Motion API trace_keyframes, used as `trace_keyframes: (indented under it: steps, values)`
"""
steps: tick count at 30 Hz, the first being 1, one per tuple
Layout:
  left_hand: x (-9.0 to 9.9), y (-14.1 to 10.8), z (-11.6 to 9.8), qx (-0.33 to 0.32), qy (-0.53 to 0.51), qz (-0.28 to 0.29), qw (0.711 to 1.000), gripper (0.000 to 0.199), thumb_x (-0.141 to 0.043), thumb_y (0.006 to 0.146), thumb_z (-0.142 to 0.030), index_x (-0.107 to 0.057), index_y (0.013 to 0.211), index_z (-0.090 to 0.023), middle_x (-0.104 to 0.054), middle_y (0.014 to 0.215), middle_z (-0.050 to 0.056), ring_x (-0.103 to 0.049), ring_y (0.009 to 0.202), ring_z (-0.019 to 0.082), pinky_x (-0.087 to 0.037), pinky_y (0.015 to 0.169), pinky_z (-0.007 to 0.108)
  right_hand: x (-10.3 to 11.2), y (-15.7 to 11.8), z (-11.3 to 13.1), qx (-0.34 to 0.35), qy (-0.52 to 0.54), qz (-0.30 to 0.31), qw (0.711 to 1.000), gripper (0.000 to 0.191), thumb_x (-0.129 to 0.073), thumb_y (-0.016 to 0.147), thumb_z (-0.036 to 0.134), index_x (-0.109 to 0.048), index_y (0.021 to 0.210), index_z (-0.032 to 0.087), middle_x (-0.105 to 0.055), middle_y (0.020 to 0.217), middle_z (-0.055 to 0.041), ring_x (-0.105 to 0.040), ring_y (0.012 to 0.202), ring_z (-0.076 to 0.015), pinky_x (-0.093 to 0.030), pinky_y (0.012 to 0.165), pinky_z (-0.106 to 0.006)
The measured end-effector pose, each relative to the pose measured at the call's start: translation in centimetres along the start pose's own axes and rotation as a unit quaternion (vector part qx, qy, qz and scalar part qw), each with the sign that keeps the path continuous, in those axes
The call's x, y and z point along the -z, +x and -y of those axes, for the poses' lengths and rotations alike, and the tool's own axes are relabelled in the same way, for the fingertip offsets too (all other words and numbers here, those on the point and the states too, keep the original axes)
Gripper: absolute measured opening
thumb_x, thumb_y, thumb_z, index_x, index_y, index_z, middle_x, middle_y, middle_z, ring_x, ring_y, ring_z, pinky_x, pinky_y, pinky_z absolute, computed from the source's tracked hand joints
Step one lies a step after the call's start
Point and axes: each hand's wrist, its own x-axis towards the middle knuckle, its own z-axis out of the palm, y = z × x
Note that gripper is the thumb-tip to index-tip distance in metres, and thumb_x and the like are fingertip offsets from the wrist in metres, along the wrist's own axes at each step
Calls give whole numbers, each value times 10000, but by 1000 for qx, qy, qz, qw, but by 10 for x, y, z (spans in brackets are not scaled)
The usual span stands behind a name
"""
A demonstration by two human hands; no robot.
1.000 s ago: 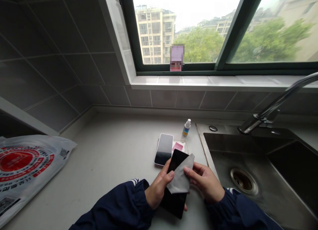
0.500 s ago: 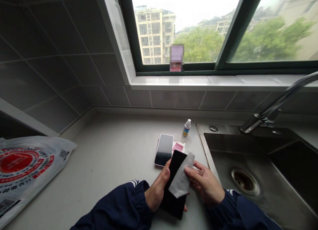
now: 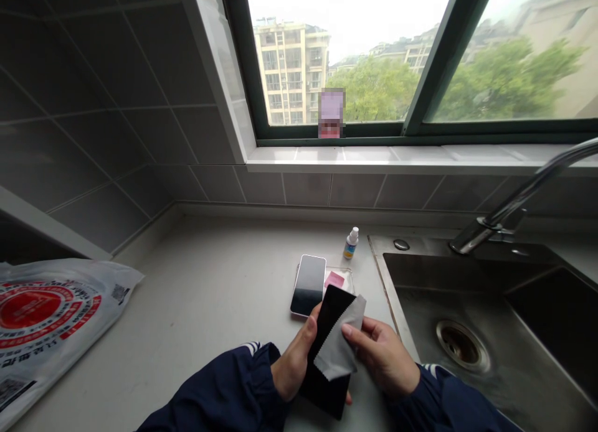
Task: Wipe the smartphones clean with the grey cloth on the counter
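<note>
My left hand (image 3: 295,361) is wrapped around a black phone (image 3: 322,391), its thumb along the left edge and a fingertip showing at the lower right. A grey cleaning cloth (image 3: 337,351) with zigzag edges lies over the right part of the phone's dark face. My right hand (image 3: 387,357) pinches this cloth, thumb on top; its other fingers are partly hidden behind cloth and phone. Just beyond, a second phone (image 3: 309,286) with a pale frame lies on the counter, beside a pink card (image 3: 334,279) on a clear case (image 3: 346,274).
A small white spray bottle (image 3: 351,244) stands near the sink rim (image 3: 380,273). To the right are a steel sink (image 3: 420,307) and a chrome faucet (image 3: 495,217). A printed plastic bag (image 3: 93,295) lies on the counter (image 3: 210,295) at left. A window sill (image 3: 327,155) runs behind.
The cloth and my right thumb have shifted slightly left and down across the phone. My left hand keeps its hold, and the view has tilted up a little.
</note>
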Motion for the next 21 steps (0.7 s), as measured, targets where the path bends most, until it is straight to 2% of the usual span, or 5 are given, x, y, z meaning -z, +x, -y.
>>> trace_keyframes:
  steps: [3,6,9,14,21]
  values:
    - [1,-1,2,14,25,1,1000,578,-261,910,-617,-322,1386,-294,-572,1129,140,-685,713,233,-579,534,387,4,0,5,2,-7,-11,1000,467,-793,682,494,-711,927,104,-727,809,-111,-654,615,-219,-487,459,-275]
    - [1,-3,3,22,37,5,999,600,-283,899,-630,-330,1382,-277,-592,1051,128,-683,753,244,-579,552,391,9,0,12,17,-6,-31,999,426,-793,703,460,-718,935,110,-735,850,-107,-684,750,-235,-539,647,-300]
    - [1,-4,2,16,42,16,999,635,-344,889,-622,-240,1437,-319,-580,1111,143,-680,840,279,-580,584,416,13,1,17,28,-6,-47,999,409,-791,710,449,-726,952,125,-740,863,-89,-689,822,-237,-524,781,-308]
    - [1,-5,1,19,33,26,999,645,-308,905,-609,-141,1475,-357,-548,1204,168,-669,908,299,-578,605,437,12,1,16,33,-10,-53,998,444,-804,685,463,-726,976,137,-745,890,-97,-693,861,-271,-528,788,-340]
    - [3,1,2,-12,10,16,1000,573,-196,936,-575,-107,1472,-394,-419,1375,190,-700,671,226,-562,538,378,-1,0,3,20,-35,-21,999,520,-840,611,497,-720,952,122,-746,873,-125,-695,894,-311,-536,820,-407]
